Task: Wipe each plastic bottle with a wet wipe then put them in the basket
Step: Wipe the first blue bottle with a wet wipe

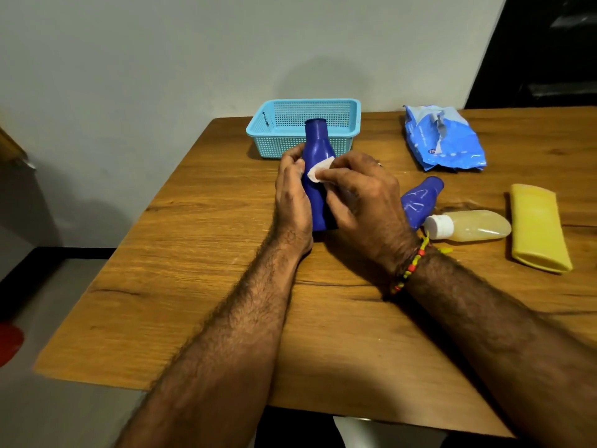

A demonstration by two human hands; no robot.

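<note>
wipes pack (444, 139) print too blurred, no text readable

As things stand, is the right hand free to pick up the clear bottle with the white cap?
Probably not yet: the right hand presses a wet wipe against the upright blue bottle. The clear bottle lies unobstructed just right of that wrist.

Left hand (292, 195) grips blue bottle (316, 150); right hand (361, 195) presses wet wipe (318, 171) against it.
</note>
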